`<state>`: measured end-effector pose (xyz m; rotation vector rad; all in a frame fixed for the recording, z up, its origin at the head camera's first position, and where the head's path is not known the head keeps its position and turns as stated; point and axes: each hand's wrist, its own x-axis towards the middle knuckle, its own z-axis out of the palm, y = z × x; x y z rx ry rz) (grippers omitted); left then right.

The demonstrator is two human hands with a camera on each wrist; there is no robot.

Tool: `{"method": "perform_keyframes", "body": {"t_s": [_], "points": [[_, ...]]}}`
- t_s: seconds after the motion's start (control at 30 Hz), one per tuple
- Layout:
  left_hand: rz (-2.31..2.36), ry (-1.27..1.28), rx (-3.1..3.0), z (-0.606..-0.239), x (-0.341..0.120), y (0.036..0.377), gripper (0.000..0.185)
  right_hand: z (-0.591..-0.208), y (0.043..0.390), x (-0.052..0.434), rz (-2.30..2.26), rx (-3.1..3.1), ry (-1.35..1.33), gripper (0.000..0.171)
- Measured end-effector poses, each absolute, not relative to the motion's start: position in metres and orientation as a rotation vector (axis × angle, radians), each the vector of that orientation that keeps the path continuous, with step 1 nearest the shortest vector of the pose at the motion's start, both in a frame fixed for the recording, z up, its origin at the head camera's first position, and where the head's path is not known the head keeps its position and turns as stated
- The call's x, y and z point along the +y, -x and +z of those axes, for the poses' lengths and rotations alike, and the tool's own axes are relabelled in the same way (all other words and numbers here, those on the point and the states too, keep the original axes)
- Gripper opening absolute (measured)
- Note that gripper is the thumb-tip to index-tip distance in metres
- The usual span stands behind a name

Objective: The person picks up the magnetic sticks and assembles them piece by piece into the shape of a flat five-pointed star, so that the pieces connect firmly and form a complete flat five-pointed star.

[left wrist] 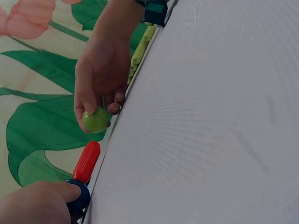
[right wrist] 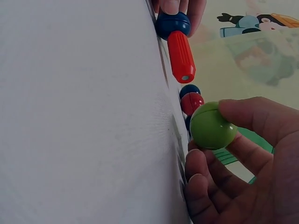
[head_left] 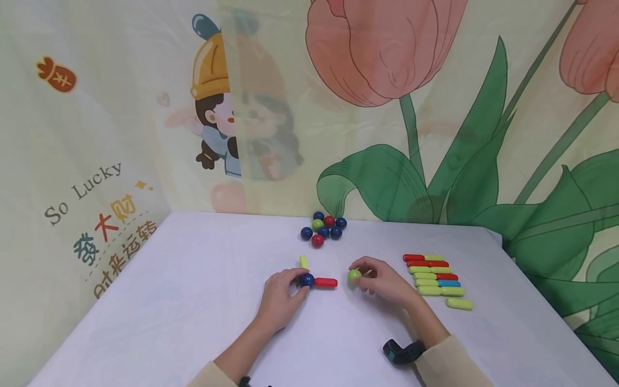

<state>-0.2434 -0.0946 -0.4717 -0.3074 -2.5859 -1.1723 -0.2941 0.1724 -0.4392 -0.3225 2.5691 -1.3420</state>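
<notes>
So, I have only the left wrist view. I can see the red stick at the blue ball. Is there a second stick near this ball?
Observer: Yes, the head view shows a yellow-green stick just behind the blue ball; the left hand hides whether they join.
Operator: Are there loose balls on the table?
Observer: Yes, loose balls, blue, red and green, are grouped at the back of the table.
Operator: Does any stick lie alone?
Observer: Yes, a single stick lies at the near end of the paired sticks.
</notes>
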Motion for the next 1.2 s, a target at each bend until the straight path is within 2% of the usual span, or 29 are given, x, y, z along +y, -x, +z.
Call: {"method": "perform_keyframes", "body": {"t_s": [1.2], "points": [[-1.221, 0.301, -2.584, -0.4715, -0.0949, 0.2427, 0.035, -0.4455, 0.2913, 0.1671, -1.242, 2.589, 0.499, 0.038]]}}
